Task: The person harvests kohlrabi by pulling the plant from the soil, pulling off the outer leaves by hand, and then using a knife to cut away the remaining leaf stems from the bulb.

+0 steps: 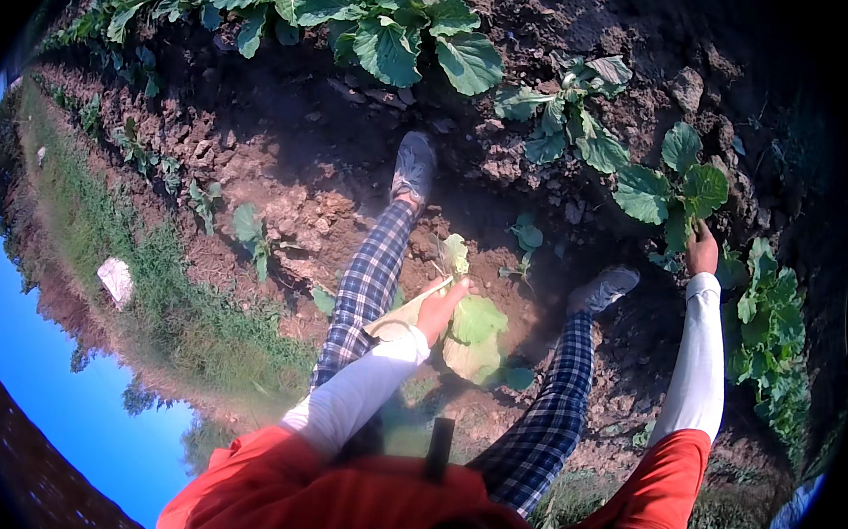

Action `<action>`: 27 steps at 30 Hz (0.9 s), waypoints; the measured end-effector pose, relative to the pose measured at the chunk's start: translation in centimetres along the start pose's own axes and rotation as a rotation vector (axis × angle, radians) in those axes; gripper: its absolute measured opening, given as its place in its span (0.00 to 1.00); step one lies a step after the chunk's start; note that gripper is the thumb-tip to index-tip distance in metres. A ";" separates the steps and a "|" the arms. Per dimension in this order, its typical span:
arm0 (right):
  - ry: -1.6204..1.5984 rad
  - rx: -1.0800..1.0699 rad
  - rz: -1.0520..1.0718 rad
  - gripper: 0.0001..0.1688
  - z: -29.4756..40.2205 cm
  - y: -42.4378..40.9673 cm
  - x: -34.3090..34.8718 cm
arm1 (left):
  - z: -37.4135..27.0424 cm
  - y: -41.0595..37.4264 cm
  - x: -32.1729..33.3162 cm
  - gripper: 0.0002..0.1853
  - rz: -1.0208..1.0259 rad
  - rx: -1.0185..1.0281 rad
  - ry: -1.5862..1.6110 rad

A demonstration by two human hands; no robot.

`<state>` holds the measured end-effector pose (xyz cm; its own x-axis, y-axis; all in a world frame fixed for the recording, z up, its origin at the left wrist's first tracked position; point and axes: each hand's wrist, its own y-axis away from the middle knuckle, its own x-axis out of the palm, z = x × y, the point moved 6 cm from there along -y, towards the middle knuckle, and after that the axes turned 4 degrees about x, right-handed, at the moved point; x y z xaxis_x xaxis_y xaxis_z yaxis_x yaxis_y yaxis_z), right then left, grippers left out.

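Observation:
My left hand (442, 306), in the middle of the view, is closed around the stalks of several yellowed leaves. A broad yellow-green leaf (477, 327) hangs to the right of it, and a small crinkled pale leaf (456, 253) sticks up past the fingers. Off to the right, my right hand (702, 251) reaches down to a leafy green plant (669, 189) that looks like a young cabbage or mustard. Its fingers touch the plant's lower leaves, but whether they grip a stalk cannot be seen.
Larger leafy plants (404, 27) grow in a row along the top, with a wilted plant (571, 116) nearer. My left shoe (415, 164) and right shoe (605, 287) stand on cloddy soil. A small seedling (525, 235) grows between them. Grass (205, 330) and a pale rock (114, 281) lie left.

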<state>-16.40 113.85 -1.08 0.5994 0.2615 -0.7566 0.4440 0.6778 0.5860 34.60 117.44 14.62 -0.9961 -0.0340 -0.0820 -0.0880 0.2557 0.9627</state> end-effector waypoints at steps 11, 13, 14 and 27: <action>-0.471 -0.601 0.337 0.11 52.2 6.1 9.0 | -13.3 0.0 -9.0 0.21 -0.017 0.165 0.356; -0.255 -0.913 0.092 0.13 60.3 3.5 10.6 | -14.5 -0.4 -11.5 0.21 -0.050 0.200 0.331; -0.137 -0.971 0.029 0.15 63.2 2.4 11.8 | -14.7 -0.6 -12.7 0.20 -0.059 0.198 0.349; 0.770 -0.404 0.090 0.15 66.6 -3.5 19.0 | -11.8 -2.2 -22.2 0.22 -0.229 0.084 0.259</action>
<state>37.78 70.69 1.85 -0.0607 0.6187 -0.7833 0.0592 0.7856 0.6159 57.02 106.26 17.35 -0.9152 -0.3408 -0.2150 -0.3202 0.2913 0.9015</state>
